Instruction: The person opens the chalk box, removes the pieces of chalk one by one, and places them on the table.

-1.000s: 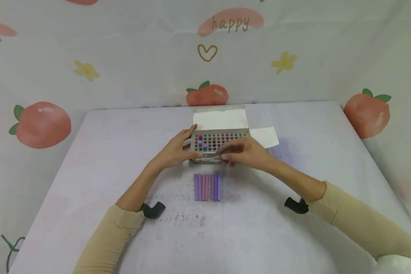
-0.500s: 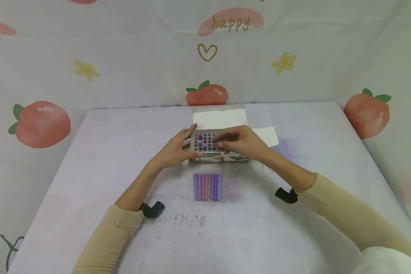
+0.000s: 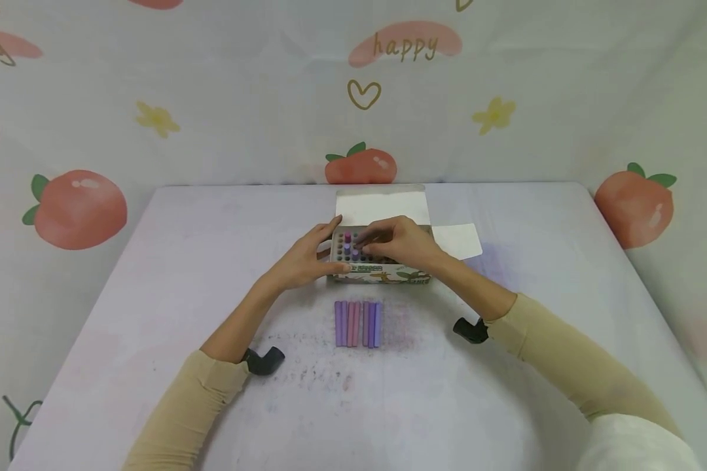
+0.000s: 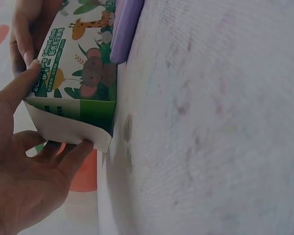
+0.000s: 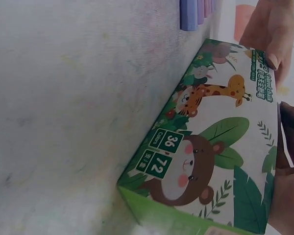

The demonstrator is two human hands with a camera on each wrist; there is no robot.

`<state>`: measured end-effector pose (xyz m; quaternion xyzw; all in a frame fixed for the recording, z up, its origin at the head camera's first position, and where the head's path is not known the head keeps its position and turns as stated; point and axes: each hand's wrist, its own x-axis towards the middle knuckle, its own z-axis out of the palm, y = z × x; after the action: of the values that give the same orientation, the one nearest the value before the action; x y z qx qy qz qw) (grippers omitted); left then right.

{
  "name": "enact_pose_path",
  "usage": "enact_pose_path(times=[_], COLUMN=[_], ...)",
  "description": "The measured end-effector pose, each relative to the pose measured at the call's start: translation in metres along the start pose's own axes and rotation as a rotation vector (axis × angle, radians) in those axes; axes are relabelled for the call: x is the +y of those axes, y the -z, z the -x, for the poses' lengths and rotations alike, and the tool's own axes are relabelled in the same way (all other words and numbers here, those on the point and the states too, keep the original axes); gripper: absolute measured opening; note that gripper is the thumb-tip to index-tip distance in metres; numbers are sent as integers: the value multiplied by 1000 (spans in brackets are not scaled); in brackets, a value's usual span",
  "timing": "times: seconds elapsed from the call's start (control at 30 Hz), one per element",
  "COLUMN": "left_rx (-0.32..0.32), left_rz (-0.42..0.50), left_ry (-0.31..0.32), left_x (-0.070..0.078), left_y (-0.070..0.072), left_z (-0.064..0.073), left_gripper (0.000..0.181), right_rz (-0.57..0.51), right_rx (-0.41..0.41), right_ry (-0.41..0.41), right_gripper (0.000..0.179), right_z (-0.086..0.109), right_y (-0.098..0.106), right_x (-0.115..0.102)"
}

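An opened cardboard chalk box (image 3: 389, 277) with animal pictures stands mid-table, its top full of round holes. One magenta chalk stick (image 3: 347, 237) and two purple ones (image 3: 347, 248) poke out on its left side. My left hand (image 3: 303, 261) grips the box's left end, thumb at the front top edge, fingers behind the side flap (image 4: 68, 129). Over the holes, just right of those sticks, is my right hand (image 3: 403, 242) with thumb and fingers close together. Whatever lies between its fingertips is hidden in every view.
Several purple and pink chalk sticks (image 3: 351, 325) lie side by side in front of the box. The white lid (image 3: 383, 206) is folded back behind it, and a side flap (image 3: 459, 241) sticks out rightward. Chalk smudges mark the white tablecloth (image 3: 224, 418).
My right hand has risen from the box's front edge and moved left over the holes. My left hand keeps its grip on the box. The head view has tilted slightly.
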<state>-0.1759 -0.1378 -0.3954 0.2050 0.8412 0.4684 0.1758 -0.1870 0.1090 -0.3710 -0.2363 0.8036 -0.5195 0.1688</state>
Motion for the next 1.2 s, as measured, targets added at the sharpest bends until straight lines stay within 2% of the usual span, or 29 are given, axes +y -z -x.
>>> enact_pose_path(times=[0.53, 0.73, 0.93, 1.2], left_rx=[-1, -1, -1, 8], left_rz=[-14, -34, -34, -49], left_ry=[-11, -9, -17, -16], left_x=[2, 0, 0, -3], left_y=[-1, -2, -2, -1], left_z=[1, -1, -2, -1], left_gripper=[99, 99, 99, 98], right_rz=[159, 206, 253, 294], right_rx=[-112, -101, -69, -7], right_ry=[-40, -71, -61, 5], right_gripper=[18, 20, 17, 13], right_z=[-9, -13, -11, -7], right_y=[-3, -4, -8, -12], right_x=[2, 5, 7, 8])
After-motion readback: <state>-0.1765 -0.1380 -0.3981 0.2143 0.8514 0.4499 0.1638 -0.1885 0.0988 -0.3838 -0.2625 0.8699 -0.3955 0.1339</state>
